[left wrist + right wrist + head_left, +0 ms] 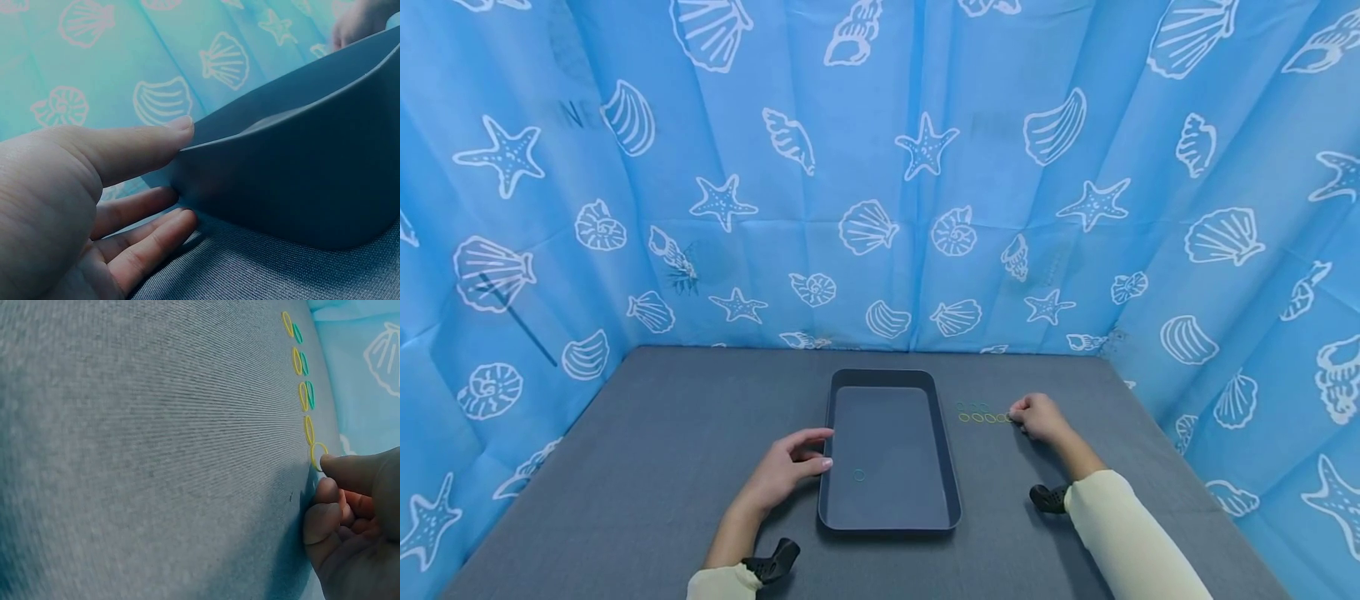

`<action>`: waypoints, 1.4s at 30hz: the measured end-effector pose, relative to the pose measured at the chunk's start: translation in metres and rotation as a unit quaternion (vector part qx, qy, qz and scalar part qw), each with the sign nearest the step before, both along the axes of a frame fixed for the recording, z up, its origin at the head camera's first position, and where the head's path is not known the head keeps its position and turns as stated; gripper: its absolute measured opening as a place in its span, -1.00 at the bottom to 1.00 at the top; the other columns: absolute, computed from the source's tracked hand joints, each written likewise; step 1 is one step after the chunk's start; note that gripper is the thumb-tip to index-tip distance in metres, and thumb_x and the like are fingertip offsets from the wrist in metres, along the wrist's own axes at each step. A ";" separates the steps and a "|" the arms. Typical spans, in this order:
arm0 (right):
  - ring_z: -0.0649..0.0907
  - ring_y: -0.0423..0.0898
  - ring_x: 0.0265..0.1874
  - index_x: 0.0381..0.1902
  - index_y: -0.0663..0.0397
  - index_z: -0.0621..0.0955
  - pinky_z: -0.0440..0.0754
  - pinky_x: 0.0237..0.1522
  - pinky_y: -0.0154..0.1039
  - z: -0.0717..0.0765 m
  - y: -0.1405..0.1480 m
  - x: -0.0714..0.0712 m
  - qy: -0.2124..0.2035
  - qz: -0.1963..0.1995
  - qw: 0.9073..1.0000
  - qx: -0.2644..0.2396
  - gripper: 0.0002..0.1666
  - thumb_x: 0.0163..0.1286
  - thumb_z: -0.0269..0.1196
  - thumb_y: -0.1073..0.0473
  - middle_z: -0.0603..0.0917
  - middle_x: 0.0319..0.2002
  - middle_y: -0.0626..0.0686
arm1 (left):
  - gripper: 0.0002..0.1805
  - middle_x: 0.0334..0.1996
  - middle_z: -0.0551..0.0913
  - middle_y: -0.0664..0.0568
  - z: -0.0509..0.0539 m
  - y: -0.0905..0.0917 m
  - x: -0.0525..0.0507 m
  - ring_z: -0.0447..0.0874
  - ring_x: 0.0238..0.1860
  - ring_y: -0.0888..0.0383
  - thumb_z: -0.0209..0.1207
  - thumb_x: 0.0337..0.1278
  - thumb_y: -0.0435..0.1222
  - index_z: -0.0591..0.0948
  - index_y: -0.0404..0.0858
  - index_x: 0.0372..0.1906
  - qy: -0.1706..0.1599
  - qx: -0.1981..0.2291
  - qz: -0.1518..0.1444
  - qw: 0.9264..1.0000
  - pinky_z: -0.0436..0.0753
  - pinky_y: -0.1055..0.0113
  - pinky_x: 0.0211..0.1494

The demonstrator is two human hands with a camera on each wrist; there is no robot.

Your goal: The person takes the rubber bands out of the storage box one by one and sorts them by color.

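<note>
A dark grey tray [887,450] lies on the table with one thin green ring [859,475] inside it. My left hand [786,467] touches the tray's left side; in the left wrist view the thumb meets the rim and the other fingers extend near the outer wall below. To the right of the tray, my right hand [1039,417] pinches a thin yellow ring [319,456] between thumb and finger, at the near end of a row. Several yellow rings [303,397] lie along that row, beside three green rings [310,395].
A grey cloth [700,417] covers the table. Behind it and at both sides hangs a blue curtain [820,250] printed with white shells and starfish. Black devices [775,562] are worn at both wrists.
</note>
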State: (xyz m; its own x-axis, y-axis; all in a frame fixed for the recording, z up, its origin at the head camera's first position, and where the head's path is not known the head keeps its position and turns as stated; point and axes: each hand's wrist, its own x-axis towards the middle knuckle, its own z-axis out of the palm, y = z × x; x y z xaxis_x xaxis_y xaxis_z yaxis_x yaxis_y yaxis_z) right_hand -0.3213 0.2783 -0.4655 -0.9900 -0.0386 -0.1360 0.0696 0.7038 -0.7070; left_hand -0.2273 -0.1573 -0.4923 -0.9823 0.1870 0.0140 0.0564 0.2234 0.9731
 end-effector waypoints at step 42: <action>0.51 -0.16 -0.65 -0.28 0.37 0.55 0.51 -0.58 -0.27 0.005 -0.002 0.003 0.010 -0.014 1.000 -0.006 -0.86 0.41 0.15 0.33 0.54 -0.57 0.06 | -0.53 0.17 0.52 -0.11 -0.002 0.000 0.000 0.57 -0.06 0.04 0.32 0.17 -0.25 0.57 -0.13 0.21 0.010 -0.019 0.001 1.000 0.56 0.04 0.03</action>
State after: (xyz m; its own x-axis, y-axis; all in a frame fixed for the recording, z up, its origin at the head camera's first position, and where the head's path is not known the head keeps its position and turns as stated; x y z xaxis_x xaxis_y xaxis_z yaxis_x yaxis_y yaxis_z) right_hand -0.3184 0.2758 -0.4609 -0.9932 -0.0128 -0.1153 0.0742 0.6934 -0.7167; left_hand -0.2278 -0.1577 -0.4942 -0.9823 0.1851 0.0270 0.0755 0.2603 0.9626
